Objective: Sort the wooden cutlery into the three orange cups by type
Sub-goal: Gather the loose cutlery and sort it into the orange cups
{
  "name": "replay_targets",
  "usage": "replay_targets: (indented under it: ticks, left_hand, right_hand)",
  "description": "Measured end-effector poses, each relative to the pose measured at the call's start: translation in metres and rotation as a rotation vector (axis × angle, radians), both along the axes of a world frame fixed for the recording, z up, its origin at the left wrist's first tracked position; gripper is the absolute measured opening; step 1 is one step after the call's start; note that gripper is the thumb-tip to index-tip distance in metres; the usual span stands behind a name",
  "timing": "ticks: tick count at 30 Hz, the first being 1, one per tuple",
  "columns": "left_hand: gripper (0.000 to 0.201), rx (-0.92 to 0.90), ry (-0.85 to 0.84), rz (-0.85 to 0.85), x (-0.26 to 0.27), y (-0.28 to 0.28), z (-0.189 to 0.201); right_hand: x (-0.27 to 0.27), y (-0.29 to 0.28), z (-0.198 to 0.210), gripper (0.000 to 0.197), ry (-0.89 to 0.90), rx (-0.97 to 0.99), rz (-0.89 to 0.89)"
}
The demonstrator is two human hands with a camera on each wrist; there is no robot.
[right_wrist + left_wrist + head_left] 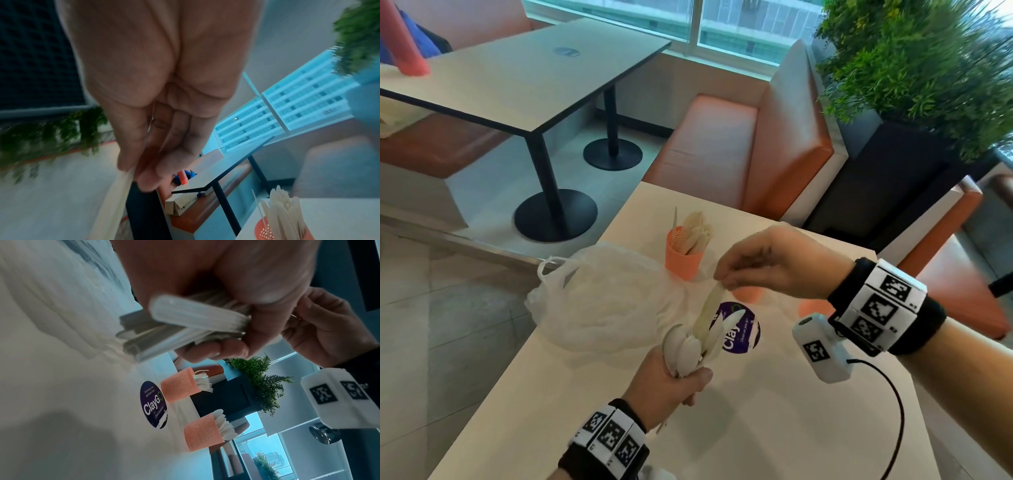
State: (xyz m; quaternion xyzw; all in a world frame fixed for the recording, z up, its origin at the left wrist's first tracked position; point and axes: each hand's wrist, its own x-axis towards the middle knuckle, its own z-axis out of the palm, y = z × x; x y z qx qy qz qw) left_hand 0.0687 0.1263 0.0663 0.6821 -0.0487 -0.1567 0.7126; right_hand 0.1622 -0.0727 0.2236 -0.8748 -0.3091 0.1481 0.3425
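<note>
Head view: the left hand [671, 380] is clenched round a bundle of wooden cutlery [690, 346], bowls fanned upward and away over the tabletop [774, 411]. The right hand [774, 263] pinches the top end of one piece [709, 308], whose long axis runs steeply down into the bundle. An orange cup [683, 257] of cutlery stands beyond, beside a white plastic bag [602, 294].

Left wrist view: the handles [195, 318] jut out of the fist toward the tabletop; a fork cup [179, 387] and a spoon cup [202, 433] stand near a purple sticker [153, 404].

Right wrist view: thumb and fingertips [148, 181] nip the blurred pale piece, which trails down-left.
</note>
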Motion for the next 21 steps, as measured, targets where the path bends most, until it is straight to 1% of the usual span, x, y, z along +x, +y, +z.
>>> replay_targets:
  ticks: [2,4,7,8,9,11,13,15,17,19,21]
  left_hand:
    - [0.011,0.007,0.004,0.010,0.000,0.001,-0.003]
    - [0.014,0.009,0.011,0.028,0.001,0.004,-0.006]
    - [0.021,0.029,0.016,0.072,0.004,0.009,-0.011]
    - [0.017,0.027,0.019,0.094,0.005,0.010,-0.010]
    - [0.017,0.021,0.017,0.115,0.006,0.010,-0.009]
    - [0.021,-0.006,0.008,0.136,0.010,0.011,-0.005]
    - [0.018,-0.041,0.006,0.154,0.014,0.012,-0.001]
    - [0.017,-0.078,-0.004,0.168,0.018,0.013,0.003]
    - [0.015,-0.132,-0.011,0.174,0.021,0.015,0.006]
    - [0.016,-0.213,0.010,0.176,0.022,0.016,0.008]
    - [0.019,-0.255,0.056,0.168,0.023,0.016,0.007]
  right_hand:
    - [0.004,-0.004,0.005,0.013,0.010,0.129,-0.080]
    - [0.015,-0.012,0.012,0.012,-0.045,0.232,-0.175]
    - [0.043,-0.027,0.018,0.011,-0.130,0.430,-0.391]
    - [0.055,-0.028,0.015,0.012,-0.166,0.463,-0.462]
    - [0.067,-0.027,0.008,0.014,-0.209,0.454,-0.524]
    - [0.095,-0.019,-0.015,0.012,-0.310,0.339,-0.618]
    - [0.119,-0.004,-0.042,0.011,-0.391,0.172,-0.643]
    - [0.136,0.013,-0.066,0.014,-0.434,-0.017,-0.602]
    - [0.146,0.029,-0.085,0.018,-0.435,-0.236,-0.551]
    - [0.151,0.043,-0.103,0.021,-0.457,-0.426,-0.481]
    - [0.153,0.053,-0.118,0.023,-0.493,-0.589,-0.415]
